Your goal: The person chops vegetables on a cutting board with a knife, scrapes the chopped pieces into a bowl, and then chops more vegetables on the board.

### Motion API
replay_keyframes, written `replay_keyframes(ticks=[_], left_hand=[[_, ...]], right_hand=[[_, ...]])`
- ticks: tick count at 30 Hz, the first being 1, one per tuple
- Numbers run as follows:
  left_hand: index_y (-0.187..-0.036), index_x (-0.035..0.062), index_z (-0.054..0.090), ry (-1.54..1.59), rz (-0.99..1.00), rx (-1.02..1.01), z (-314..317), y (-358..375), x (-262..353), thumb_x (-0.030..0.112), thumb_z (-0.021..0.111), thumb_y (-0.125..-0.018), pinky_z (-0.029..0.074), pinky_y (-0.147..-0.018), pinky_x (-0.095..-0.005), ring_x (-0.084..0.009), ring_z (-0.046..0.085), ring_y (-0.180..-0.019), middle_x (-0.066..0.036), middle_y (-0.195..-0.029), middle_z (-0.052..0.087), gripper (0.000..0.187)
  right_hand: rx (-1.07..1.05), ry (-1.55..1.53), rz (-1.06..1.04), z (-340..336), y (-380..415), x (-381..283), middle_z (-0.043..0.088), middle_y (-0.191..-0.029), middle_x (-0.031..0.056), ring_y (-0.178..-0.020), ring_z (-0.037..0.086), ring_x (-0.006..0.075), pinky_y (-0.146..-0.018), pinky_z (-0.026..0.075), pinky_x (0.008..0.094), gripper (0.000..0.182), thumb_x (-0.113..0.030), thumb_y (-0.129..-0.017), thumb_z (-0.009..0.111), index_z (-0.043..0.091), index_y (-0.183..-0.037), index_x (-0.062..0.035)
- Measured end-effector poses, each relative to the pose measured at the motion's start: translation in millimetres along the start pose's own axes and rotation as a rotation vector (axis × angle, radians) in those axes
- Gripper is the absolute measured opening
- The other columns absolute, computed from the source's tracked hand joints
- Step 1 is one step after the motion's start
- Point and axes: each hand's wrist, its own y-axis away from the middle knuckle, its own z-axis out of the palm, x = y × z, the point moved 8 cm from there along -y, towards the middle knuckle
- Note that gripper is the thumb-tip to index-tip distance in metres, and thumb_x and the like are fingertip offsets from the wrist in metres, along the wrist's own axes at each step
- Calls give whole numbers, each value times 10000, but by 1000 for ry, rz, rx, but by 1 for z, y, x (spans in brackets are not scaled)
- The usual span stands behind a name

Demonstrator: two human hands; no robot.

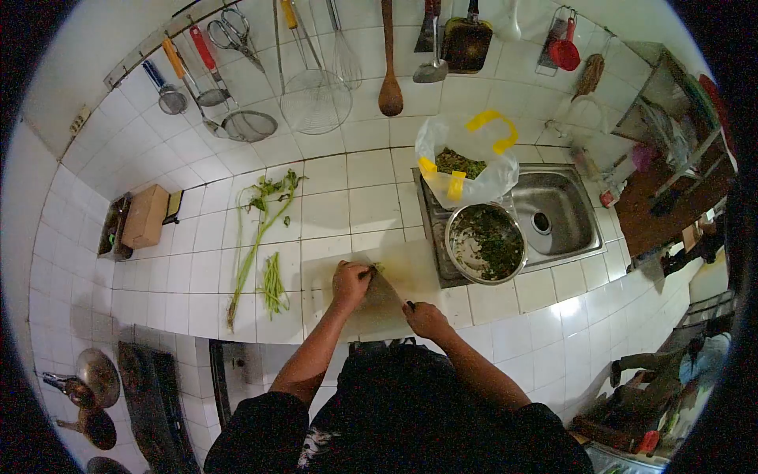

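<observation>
The left hand [350,283] presses a small bunch of green stems [372,271] onto the pale rectangular cutting board [410,268], fingers curled down over the bunch. The right hand [426,318] holds its grip closed on the handle of a broad-bladed knife [383,296] — blade long axis running from the right hand up toward the left hand. Left of both hands on the white tiled worktop [347,205] lie two groups — long leafy stalks [257,237] and short cut green stems [272,284]. Right of them: one steel bowl of chopped greens [485,242]. No writing is legible.
</observation>
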Motion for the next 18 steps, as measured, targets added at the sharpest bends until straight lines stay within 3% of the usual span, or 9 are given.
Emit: replay_keyframes(ticks=[6, 8, 10, 13, 15, 16, 18], left_hand=[[-841, 75, 742, 36, -152, 89, -23, -4, -7, 150, 747, -730, 486, -789, -397, -300, 593, -850, -93, -825, 688, 134], [-850, 78, 743, 32, -102, 106, -22, -14, 1, 143, 744, -735, 489, -782, -394, -297, 591, -842, -89, -821, 683, 133], [-859, 81, 744, 28, -48, 115, -15, -21, 4, 137, 740, -740, 492, -776, -392, -293, 590, -834, -85, -817, 679, 132], [-884, 91, 747, -64, 40, -31, 22, -27, 6, 147, 723, -765, 496, -779, -388, -287, 586, -833, -78, -817, 663, 134], [-933, 102, 744, 111, -157, -114, 38, -25, -10, 207, 724, -772, 501, -785, -389, -289, 577, -871, -88, -855, 650, 194], [-933, 102, 744, 113, -145, -120, 36, -27, -8, 207, 724, -772, 501, -785, -389, -289, 577, -871, -88, -855, 650, 194], [-970, 107, 739, -150, 120, -171, 26, -23, 18, 275, 737, -757, 496, -807, -396, -292, 561, -943, -102, -896, 641, 271]], right_hand=[[25, -30, 27, -8, 34, 11, 640, -904, 296, -910, 597, 473, -844, 451, 525, 638, -509, -986, 325, 636, -950, 46], [67, -181, 45, -12, 46, 13, 636, -831, 272, -832, 599, 455, -786, 456, 506, 605, -506, -983, 365, 623, -923, 37], [56, -230, 79, -20, 57, 7, 638, -895, 282, -890, 598, 463, -815, 459, 508, 614, -530, -973, 368, 636, -931, 21], [61, -281, 128, -30, 68, 5, 642, -946, 285, -936, 599, 470, -830, 464, 506, 613, -549, -963, 378, 646, -936, 3], [84, -289, 143, -32, 69, 12, 645, -935, 279, -925, 601, 469, -818, 465, 503, 603, -544, -963, 387, 643, -933, 0], [140, -279, 96, -31, 67, 16, 636, -915, 290, -912, 602, 467, -806, 461, 498, 593, -525, -971, 385, 630, -956, 15], [196, -275, 56, -32, 69, 21, 627, -895, 302, -899, 603, 465, -793, 458, 492, 584, -506, -980, 384, 616, -978, 29]])
